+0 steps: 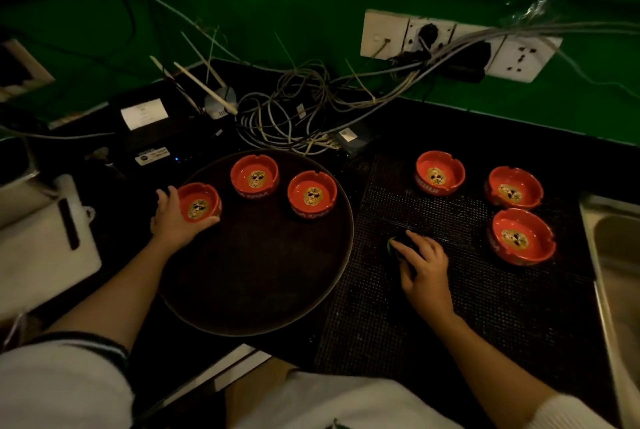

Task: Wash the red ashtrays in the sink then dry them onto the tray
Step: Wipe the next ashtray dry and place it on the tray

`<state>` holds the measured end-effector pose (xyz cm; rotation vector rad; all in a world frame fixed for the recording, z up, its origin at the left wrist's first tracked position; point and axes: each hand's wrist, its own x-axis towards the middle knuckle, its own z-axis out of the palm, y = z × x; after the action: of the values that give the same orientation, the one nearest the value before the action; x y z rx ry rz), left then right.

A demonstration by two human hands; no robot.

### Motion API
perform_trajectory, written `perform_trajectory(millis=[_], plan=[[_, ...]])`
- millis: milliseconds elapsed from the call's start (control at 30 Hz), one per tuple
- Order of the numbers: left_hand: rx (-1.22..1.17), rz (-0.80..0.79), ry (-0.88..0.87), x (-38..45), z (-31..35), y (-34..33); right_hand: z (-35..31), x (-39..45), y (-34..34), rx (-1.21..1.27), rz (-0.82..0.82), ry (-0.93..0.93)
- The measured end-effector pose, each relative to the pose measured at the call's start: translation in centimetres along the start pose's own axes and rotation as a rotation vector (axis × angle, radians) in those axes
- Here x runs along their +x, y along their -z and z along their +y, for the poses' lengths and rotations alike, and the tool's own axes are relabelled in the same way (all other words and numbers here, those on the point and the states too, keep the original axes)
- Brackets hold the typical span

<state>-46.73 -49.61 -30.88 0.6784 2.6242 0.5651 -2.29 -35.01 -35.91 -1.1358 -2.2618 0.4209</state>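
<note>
White sleeves frame my view: my left hand (173, 217) cups one red ashtray (200, 203) at the tray (256, 297) rim; my right hand (424, 264) grips a dark cloth (401, 241) on the counter mat (450, 290). Three unwashed-looking ashtrays (521, 236) sit rightward, nearest my right hand, beside the sink (613, 255).

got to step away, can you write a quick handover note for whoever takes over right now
Left hand grips a red ashtray at the tray's left edge. Right hand rests on a dark cloth or sponge on the mat.
Done: three ashtrays on the tray.
Left: three more sit on the mat beside the sink; whether they are washed cannot be told.
</note>
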Motion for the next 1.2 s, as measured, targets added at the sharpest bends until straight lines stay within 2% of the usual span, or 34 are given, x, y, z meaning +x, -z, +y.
perform_trajectory(millis=[100,200,267,400,467,567,667,767,900,1067,1200], plan=[[0.056,0.114,-0.031,-2.0,1.0,-1.0,0.8,-0.4,1.3,0.020,-0.025,0.013],[0.024,0.235,-0.252,-5.3,3.0,-4.0,2.7,-1.7,3.8,0.005,-0.040,0.037],[-0.041,0.237,-0.440,-8.1,5.4,-6.7,4.2,-3.0,6.0,-0.028,-0.044,0.072],[-0.211,0.094,-0.761,-13.9,11.1,-12.3,7.9,-6.2,10.2,-0.088,-0.031,0.099],[-0.264,0.021,-0.880,-16.4,14.1,-14.7,9.9,-7.5,11.8,-0.120,0.005,0.027],[-0.272,-0.152,-0.970,-19.7,18.9,-17.8,12.3,-8.9,13.1,-0.141,0.104,-0.125],[-0.230,-0.362,-0.988,-22.4,23.5,-20.5,12.9,-9.5,13.4,-0.098,0.144,-0.203],[-0.135,-0.466,-0.987,-24.4,27.7,-23.0,12.3,-9.5,13.1,-0.025,0.134,-0.318],[0.016,-0.455,-1.005,-26.5,32.8,-26.5,12.8,-9.7,12.9,-0.058,0.136,-0.293],[-0.076,-0.404,-0.761,-28.5,36.8,-29.1,13.2,-9.5,12.8,-0.045,0.119,-0.300],[-0.174,-0.358,-0.635,-28.4,37.5,-30.0,13.6,-9.3,12.8,-0.045,0.107,-0.293]])
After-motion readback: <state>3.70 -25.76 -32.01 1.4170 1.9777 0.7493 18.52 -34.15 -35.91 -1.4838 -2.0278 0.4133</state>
